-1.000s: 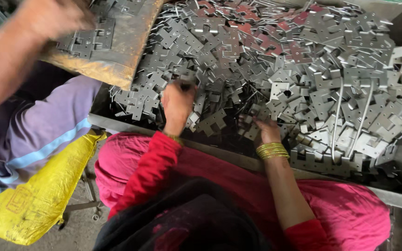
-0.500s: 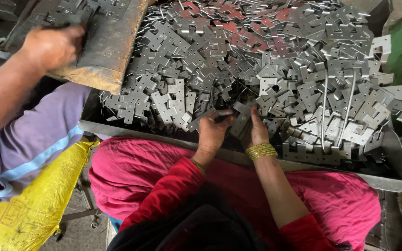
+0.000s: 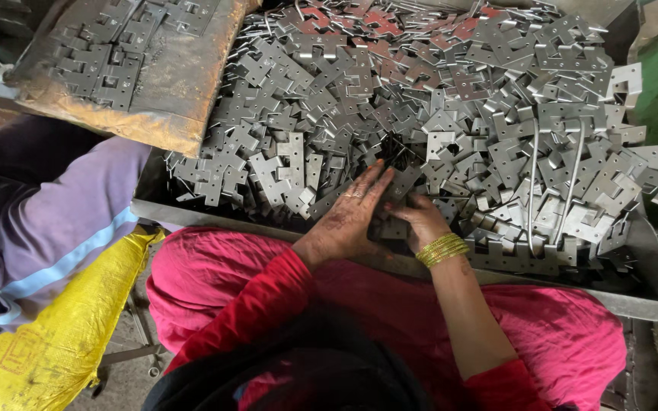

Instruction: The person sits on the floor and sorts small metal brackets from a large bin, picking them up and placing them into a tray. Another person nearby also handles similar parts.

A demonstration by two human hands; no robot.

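Grey stamped metal plates (image 3: 436, 114) fill the tray (image 3: 634, 301) in front of the person; both hands have drawn together at the near edge of the heap since a second ago, when they were apart. Left hand (image 3: 348, 217) lies over the plates with fingers pressed together and extended; right hand (image 3: 419, 217) has fingers curled onto plates beside it, the grip itself hidden; a co-worker's hand has gone from the rusty board (image 3: 138, 84) at upper left.

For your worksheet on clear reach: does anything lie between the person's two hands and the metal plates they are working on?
Nothing visible does. The left hand and right hand already rest directly on the heap of metal plates.
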